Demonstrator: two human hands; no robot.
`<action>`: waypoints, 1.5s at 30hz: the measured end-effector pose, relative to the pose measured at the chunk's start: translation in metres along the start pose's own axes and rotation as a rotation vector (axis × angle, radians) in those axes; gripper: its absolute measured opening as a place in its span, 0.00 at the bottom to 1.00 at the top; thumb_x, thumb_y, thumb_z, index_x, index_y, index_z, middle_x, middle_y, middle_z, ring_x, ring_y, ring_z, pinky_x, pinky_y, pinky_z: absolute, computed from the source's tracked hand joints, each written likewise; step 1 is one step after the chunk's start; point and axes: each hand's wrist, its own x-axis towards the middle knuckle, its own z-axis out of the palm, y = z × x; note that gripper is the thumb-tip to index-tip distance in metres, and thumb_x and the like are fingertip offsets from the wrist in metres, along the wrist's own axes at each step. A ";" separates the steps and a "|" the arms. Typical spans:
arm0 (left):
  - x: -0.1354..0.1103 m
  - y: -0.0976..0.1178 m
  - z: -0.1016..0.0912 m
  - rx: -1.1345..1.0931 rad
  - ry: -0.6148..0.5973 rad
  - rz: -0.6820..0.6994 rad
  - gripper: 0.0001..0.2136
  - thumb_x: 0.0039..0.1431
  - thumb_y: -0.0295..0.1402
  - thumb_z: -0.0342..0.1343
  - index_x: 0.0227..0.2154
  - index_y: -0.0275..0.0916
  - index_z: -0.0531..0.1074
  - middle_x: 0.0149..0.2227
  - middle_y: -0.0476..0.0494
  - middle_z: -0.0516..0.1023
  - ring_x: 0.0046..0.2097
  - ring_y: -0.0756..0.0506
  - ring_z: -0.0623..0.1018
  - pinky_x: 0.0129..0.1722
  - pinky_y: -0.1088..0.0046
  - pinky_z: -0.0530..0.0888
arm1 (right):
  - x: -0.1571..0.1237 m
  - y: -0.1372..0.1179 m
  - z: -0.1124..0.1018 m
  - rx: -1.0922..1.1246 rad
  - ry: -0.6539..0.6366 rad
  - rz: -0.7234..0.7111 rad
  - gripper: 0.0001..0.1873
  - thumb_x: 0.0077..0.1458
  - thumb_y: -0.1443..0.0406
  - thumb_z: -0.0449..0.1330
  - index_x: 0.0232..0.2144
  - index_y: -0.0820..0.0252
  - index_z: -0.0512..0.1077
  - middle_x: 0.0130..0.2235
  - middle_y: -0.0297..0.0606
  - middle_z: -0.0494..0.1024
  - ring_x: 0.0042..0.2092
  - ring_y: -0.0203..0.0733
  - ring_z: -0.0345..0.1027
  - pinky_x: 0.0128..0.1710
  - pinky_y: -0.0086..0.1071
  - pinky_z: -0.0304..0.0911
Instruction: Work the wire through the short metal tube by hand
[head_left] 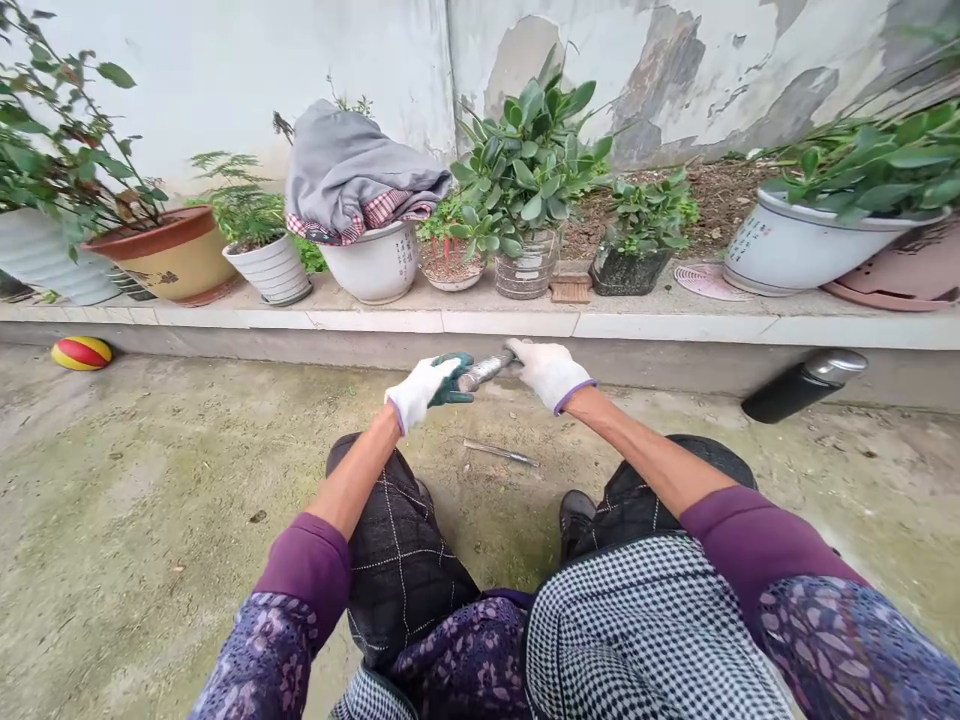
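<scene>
Basically a short silver metal bar (481,372) is held out between both gloved hands, above the concrete ground (135,520) and just past the person's dark checked trousers (397,560). The left hand (424,393), in a white knit glove with a purple cuff, is closed around a dark green wrap (454,380), cloth or rubber, can't tell, at the bar's left end. The right hand (550,373), in a matching glove, is half curled at the other end, with its fingers (514,348) on the bar; how firm that hold is can't be told from this view. The bar looks stiff and fairly heavy for its size, and bare metal could be slippery, so the wrapped part seems the best place to hold it. It looks scuffed and dull, with a rounded body; its ends are partly hidden by the hands. A thin metal rod (499,452) lies on the ground just below the hands, untouched. Further off are a concrete ledge (480,322) lined with potted plants, a black flask (802,387) on the ground, and a red-and-yellow ball (81,352).
</scene>
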 end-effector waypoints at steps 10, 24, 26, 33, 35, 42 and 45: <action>-0.004 -0.024 0.020 0.349 0.038 -0.205 0.10 0.52 0.30 0.65 0.37 0.37 0.72 0.24 0.52 0.74 0.17 0.54 0.68 0.16 0.79 0.65 | -0.005 -0.015 0.011 0.087 0.000 -0.088 0.28 0.62 0.59 0.55 0.64 0.58 0.62 0.49 0.52 0.80 0.46 0.53 0.76 0.41 0.37 0.64; 0.009 -0.013 0.012 -0.073 0.008 0.026 0.10 0.57 0.37 0.60 0.39 0.36 0.72 0.21 0.53 0.71 0.16 0.55 0.65 0.14 0.79 0.62 | -0.012 -0.015 0.013 0.736 -0.093 -0.071 0.16 0.61 0.61 0.52 0.44 0.58 0.78 0.33 0.35 0.80 0.23 0.33 0.64 0.24 0.27 0.61; 0.014 -0.014 0.014 -0.174 0.033 0.066 0.08 0.58 0.34 0.59 0.38 0.36 0.72 0.23 0.50 0.74 0.21 0.52 0.73 0.21 0.76 0.71 | -0.010 -0.014 0.011 0.628 -0.026 -0.135 0.16 0.60 0.63 0.55 0.46 0.58 0.78 0.40 0.39 0.81 0.29 0.36 0.70 0.32 0.29 0.66; 0.033 -0.012 0.034 -0.443 0.153 0.171 0.04 0.58 0.27 0.60 0.36 0.37 0.70 0.32 0.47 0.80 0.29 0.52 0.78 0.35 0.75 0.76 | -0.009 -0.030 0.009 0.627 0.192 -0.133 0.18 0.58 0.58 0.60 0.48 0.60 0.75 0.45 0.42 0.81 0.43 0.44 0.74 0.45 0.34 0.66; 0.036 -0.012 0.040 -0.450 0.149 0.178 0.02 0.60 0.29 0.58 0.36 0.37 0.71 0.32 0.47 0.80 0.30 0.52 0.78 0.33 0.77 0.75 | -0.008 -0.037 0.011 0.596 0.202 -0.096 0.25 0.54 0.58 0.63 0.53 0.59 0.72 0.47 0.42 0.81 0.44 0.46 0.74 0.45 0.35 0.66; 0.001 -0.002 0.028 0.203 0.212 0.217 0.07 0.60 0.35 0.57 0.37 0.37 0.74 0.34 0.42 0.80 0.38 0.45 0.80 0.38 0.70 0.76 | -0.010 -0.018 -0.005 0.671 0.177 -0.051 0.22 0.56 0.62 0.59 0.53 0.59 0.72 0.39 0.39 0.81 0.32 0.39 0.72 0.35 0.30 0.67; -0.026 0.013 0.009 0.792 0.447 0.469 0.10 0.55 0.33 0.61 0.41 0.41 0.77 0.46 0.41 0.80 0.52 0.39 0.76 0.52 0.68 0.72 | -0.017 0.002 -0.019 0.726 0.163 -0.039 0.16 0.55 0.64 0.60 0.47 0.61 0.76 0.32 0.36 0.79 0.26 0.34 0.68 0.28 0.27 0.65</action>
